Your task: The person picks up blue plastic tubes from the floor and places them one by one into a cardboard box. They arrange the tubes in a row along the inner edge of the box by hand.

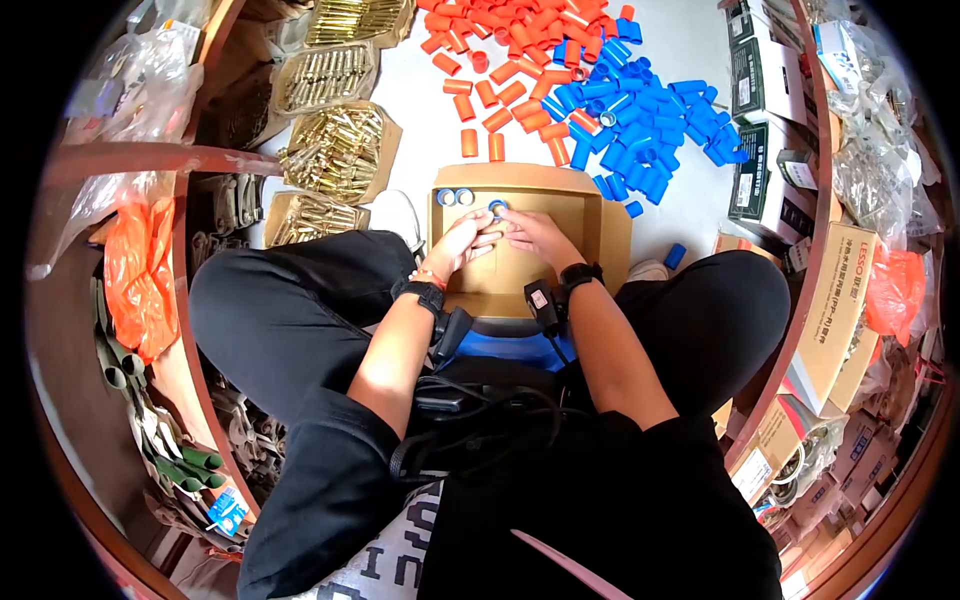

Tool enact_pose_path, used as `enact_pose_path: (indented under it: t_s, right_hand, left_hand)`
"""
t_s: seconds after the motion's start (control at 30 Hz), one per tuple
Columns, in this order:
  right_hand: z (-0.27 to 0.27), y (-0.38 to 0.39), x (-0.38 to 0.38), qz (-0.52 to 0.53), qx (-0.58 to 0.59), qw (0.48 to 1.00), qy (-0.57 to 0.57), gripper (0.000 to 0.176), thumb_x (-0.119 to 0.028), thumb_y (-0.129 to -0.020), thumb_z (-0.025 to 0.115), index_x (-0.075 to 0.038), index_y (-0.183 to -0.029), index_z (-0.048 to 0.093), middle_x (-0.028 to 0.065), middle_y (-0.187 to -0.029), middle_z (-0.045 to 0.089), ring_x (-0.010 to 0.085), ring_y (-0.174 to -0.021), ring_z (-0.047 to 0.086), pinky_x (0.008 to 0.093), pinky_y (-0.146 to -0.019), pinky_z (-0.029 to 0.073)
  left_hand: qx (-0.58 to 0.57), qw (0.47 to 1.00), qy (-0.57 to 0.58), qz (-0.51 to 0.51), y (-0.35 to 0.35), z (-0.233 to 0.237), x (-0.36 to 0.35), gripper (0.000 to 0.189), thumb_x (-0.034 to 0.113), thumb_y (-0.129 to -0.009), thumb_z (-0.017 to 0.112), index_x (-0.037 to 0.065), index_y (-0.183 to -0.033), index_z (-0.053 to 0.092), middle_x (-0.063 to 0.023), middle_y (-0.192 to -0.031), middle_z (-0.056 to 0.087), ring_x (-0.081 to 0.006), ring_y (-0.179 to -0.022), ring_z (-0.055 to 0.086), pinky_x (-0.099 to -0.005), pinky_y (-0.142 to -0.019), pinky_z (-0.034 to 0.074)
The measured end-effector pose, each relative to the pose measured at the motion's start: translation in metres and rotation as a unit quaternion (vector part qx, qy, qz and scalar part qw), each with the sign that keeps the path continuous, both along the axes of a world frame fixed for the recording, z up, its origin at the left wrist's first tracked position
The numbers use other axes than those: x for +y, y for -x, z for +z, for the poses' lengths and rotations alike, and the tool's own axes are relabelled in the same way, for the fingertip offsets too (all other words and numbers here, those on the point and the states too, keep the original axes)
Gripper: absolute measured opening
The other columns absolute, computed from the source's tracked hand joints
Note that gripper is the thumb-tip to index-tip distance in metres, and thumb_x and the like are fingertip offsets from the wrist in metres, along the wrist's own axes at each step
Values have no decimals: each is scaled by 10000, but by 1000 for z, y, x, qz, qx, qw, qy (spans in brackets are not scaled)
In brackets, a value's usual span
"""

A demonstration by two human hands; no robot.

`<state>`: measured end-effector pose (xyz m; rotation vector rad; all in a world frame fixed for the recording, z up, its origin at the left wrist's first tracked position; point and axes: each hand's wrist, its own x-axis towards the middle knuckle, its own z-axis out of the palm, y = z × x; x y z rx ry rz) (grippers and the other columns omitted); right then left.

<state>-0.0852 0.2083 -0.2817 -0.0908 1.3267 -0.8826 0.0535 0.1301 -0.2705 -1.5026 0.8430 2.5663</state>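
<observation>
My left hand and my right hand meet over an open cardboard box between my legs. At their fingertips is a short blue pipe sleeve, its round open end facing up. The fingers of both hands are closed in on it, though the lower part of the sleeve is hidden. Two more blue sleeves stand on end side by side in the box's far left corner. Straps with small devices go round both wrists.
Beyond the box lie piles of red sleeves and blue sleeves on the floor. Boxes of brass-coloured bolts line the left. White-and-green cartons and shelving stand on the right. One blue sleeve lies by my right knee.
</observation>
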Motion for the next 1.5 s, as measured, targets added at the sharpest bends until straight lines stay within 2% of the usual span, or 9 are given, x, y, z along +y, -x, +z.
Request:
enact_pose_path:
  t_s: [0.17, 0.47, 0.77, 0.87, 1.07, 1.27, 1.4, 1.43, 1.5]
  right_hand:
    - [-13, -3, -11, -10, 29, 999, -16, 452, -336, -686, 606, 5, -961, 494, 54, -828, 520, 117, -750, 502, 221, -657, 421]
    - [-43, -24, -30, -54, -13, 998, 17, 283, -205, -746, 543, -19, -955, 498, 42, -811, 541, 104, -732, 512, 218, -670, 420]
    - [-53, -30, -41, -107, 11, 994, -6, 243, -133, -741, 539, -24, -953, 496, 53, -828, 559, 121, -754, 525, 229, -680, 421]
    - [-49, -32, -42, -114, 38, 993, -9, 256, -119, -731, 549, -27, -962, 487, 48, -825, 557, 120, -757, 525, 220, -683, 416]
    - [-48, -31, -42, -76, -43, 993, 74, 376, -99, -704, 575, 4, -1036, 432, 69, -878, 537, 126, -809, 517, 221, -728, 406]
    - [-42, -28, -42, -62, 45, 997, -5, 485, -101, -682, 594, 40, -1094, 380, 90, -933, 517, 136, -870, 496, 240, -759, 399]
    - [-36, -13, -27, -45, 82, 996, -12, 442, -144, -682, 604, 36, -1050, 437, 83, -892, 537, 135, -832, 506, 232, -708, 407]
    - [-34, -5, -21, -29, 84, 996, -5, 418, -158, -684, 606, 32, -1027, 460, 81, -879, 542, 131, -820, 508, 229, -693, 408]
    - [-28, 4, -10, -9, 123, 992, -6, 328, -211, -698, 602, 12, -928, 532, 64, -834, 559, 113, -762, 515, 220, -644, 405]
  left_hand:
    - [3, 999, -28, 38, -10, -20, -4, 337, 244, -818, 425, 111, -1122, 369, -11, -1098, 458, -158, -970, 458, -301, -809, 364]
    - [-4, 998, -28, 64, -23, -32, -6, 372, 220, -823, 411, 78, -1158, 336, -27, -1113, 453, -158, -955, 476, -280, -783, 377]
    - [-15, 998, -23, 53, -27, -30, -8, 409, 225, -830, 391, 57, -1191, 295, -24, -1152, 423, -153, -994, 447, -285, -824, 345]
    - [-14, 998, -25, 52, -27, -29, -9, 409, 227, -830, 390, 58, -1191, 297, -17, -1159, 417, -151, -998, 443, -288, -836, 335]
    - [-13, 998, -19, 55, -25, -26, -9, 381, 229, -832, 390, 79, -1176, 328, -4, -1143, 428, -150, -988, 447, -295, -843, 331]
    - [-26, 998, -8, 51, -21, -26, -10, 334, 215, -829, 402, 86, -1136, 375, -2, -1107, 456, -148, -960, 463, -300, -834, 341]
    - [-23, 999, 12, 44, -10, -21, -9, 298, 186, -825, 412, 85, -1105, 407, -9, -1080, 478, -152, -930, 483, -293, -808, 365]
    - [-22, 998, 23, 44, -7, -18, -8, 308, 180, -803, 432, 106, -1102, 422, 8, -1014, 515, -132, -868, 514, -301, -774, 365]
    - [-30, 999, 34, 11, -1, -10, -8, 266, 181, -822, 420, 90, -1070, 447, -4, -1054, 497, -132, -915, 490, -273, -788, 376]
